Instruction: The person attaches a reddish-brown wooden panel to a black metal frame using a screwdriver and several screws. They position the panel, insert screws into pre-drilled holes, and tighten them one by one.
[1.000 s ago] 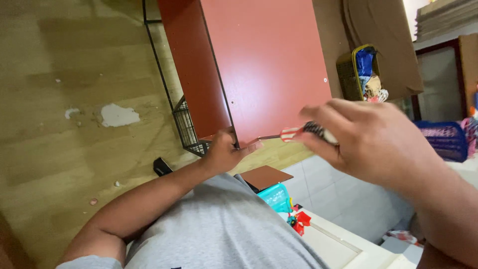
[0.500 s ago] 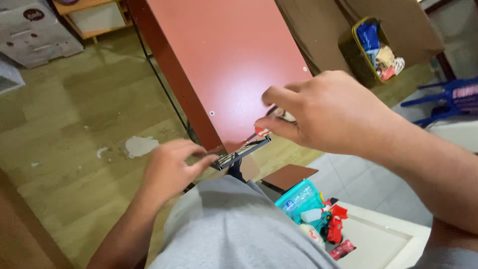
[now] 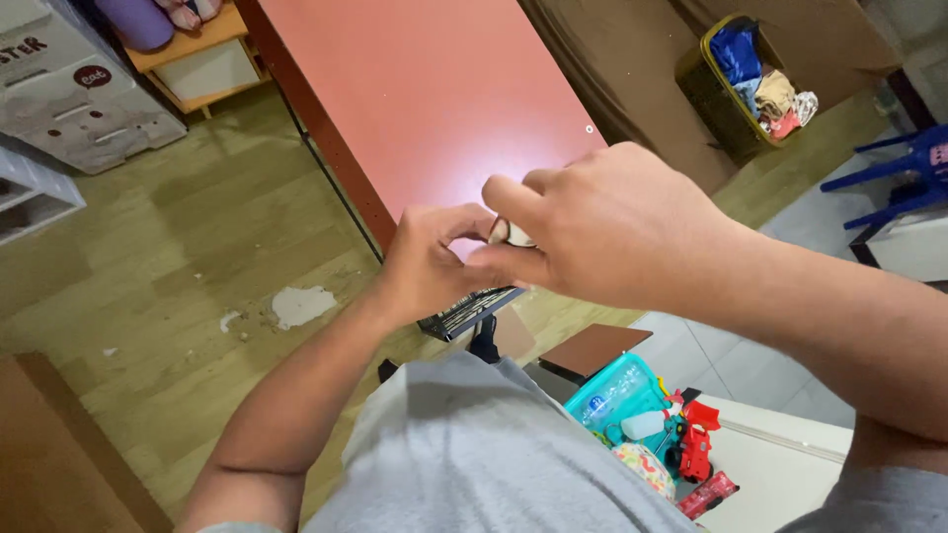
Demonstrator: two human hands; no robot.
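both hands, left hand (image 3: 430, 265) and right hand (image 3: 602, 232), pinch a small, mostly hidden pale object (image 3: 506, 234) before the red flat panel (image 3: 444, 89); crowded fingertips risk dropping it.

two bare hands meet at the centre of the frame, the left hand (image 3: 430, 266) and right hand (image 3: 602, 232) pinching a small pale object (image 3: 506, 234) between fingertips. behind them, upper centre, a red board (image 3: 444, 89). lower right, colourful toys (image 3: 652, 429).
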